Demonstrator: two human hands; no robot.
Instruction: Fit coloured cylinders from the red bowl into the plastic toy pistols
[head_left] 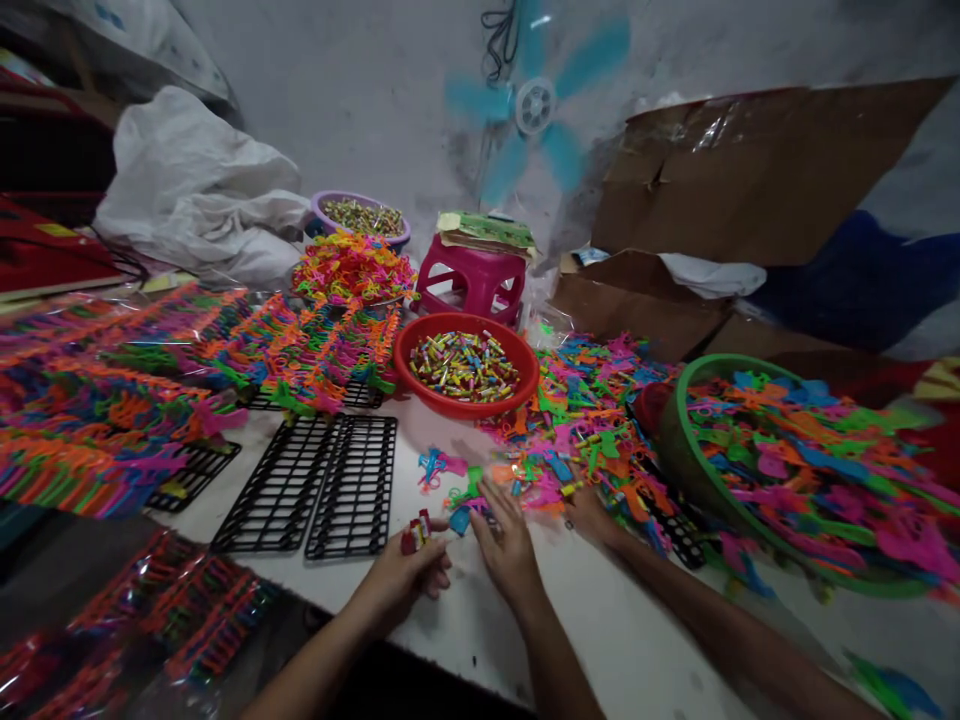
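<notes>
Bare forearms reach up from the bottom edge of the head view, ending in the left hand (399, 578) and the right hand (516, 555) above a white, flat-topped counter (600, 625). Closed on a few short, red-and-white wrapped cylinders (417, 532), the left fingers curl inward, the cylinders standing at the thumb and forefinger. Those cylinders look glossy, side by side and tilted; how many there are is too small to tell.

On the other side, the right fingers stretch forward, the thumb apart from them, over loose plastic pieces; whether they pinch anything cannot be told. Just beside that thumb lies a small blue plastic piece (459, 520), and near the fingertips a bright green plastic piece (474, 480). Right of these fingers, a co-worker's hand (592, 515) rests among a multicoloured heap of plastic pieces (600, 390).

Beyond both sets of fingers stands a round red plastic bowl (465, 408) full of short, multicoloured cylinders (465, 365). Left of the left fingers lies a black plastic grid rack (351, 490), and well to the right of the right fingers a tilted green plastic tub (679, 440) brims with bright pieces.
</notes>
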